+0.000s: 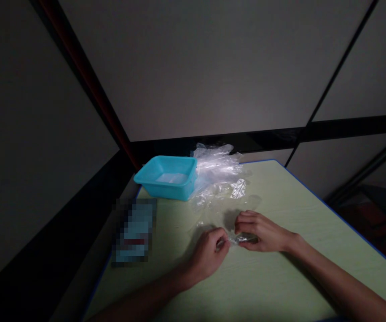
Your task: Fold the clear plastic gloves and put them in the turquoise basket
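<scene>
My left hand [209, 252] is closed in a pinch on the edge of a clear plastic glove [233, 240] low over the table. Facing it from the right, my right hand [255, 230] has its fingers curled, with the thumb below, around the same crinkled film. Part of the glove is hidden by my fingers, and its thin outline is hard to make out against the tabletop. Just beyond my hands lies a loose pile of clear disposable plastic gloves [218, 167], the nearest ones spread flat toward me.
A turquoise plastic basket [169, 191] with something whitish at its bottom stands left of the pile. A blurred-out flat item [135, 230] lies at the table's left edge. The pale green table [314, 232] has a blue rim and stands near grey wall panels [213, 67].
</scene>
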`<state>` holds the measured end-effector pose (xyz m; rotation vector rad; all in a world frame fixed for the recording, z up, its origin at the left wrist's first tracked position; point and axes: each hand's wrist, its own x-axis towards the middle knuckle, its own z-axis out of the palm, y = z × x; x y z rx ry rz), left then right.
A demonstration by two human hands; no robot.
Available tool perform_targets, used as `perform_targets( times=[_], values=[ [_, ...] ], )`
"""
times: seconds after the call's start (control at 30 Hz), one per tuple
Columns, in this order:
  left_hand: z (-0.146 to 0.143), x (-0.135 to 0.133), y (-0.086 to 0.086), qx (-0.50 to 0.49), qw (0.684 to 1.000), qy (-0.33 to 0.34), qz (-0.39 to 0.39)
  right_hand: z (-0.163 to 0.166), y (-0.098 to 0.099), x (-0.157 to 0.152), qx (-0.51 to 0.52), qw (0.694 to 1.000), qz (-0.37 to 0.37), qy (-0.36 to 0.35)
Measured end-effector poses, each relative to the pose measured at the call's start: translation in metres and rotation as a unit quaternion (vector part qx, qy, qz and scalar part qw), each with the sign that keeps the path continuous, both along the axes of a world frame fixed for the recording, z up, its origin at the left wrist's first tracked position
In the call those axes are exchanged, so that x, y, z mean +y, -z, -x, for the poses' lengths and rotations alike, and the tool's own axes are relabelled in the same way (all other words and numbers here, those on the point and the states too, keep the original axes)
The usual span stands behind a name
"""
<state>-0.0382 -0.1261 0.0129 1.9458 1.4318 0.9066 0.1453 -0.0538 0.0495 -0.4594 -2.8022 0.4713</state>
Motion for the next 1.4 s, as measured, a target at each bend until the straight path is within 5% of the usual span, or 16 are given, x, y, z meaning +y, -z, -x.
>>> perform_targets(
  times=[0.37,0.73,1.1,1.27,1.4],
  values=[
    [0.0,-0.002,-0.004,-0.004,1.0,-0.008,-0.008,-0.009,0.0,0.007,-0.035,0.999,-0.012,0.008],
    [0.002,-0.005,-0.004,0.061,0.996,0.042,-0.054,-0.058,-0.01,0.038,-0.043,0.981,-0.117,0.148],
    [0.005,-0.015,-0.02,0.175,0.941,0.255,-0.135,-0.077,-0.001,0.056,-0.028,0.957,-0.143,0.25],
    [0.008,-0.015,-0.025,0.207,0.913,0.335,-0.107,-0.071,-0.001,0.05,0.066,0.956,-0.08,0.275],
    [0.014,-0.024,-0.034,0.186,0.922,0.335,-0.056,-0.061,-0.007,0.028,0.097,0.956,-0.034,0.275]
  ],
)
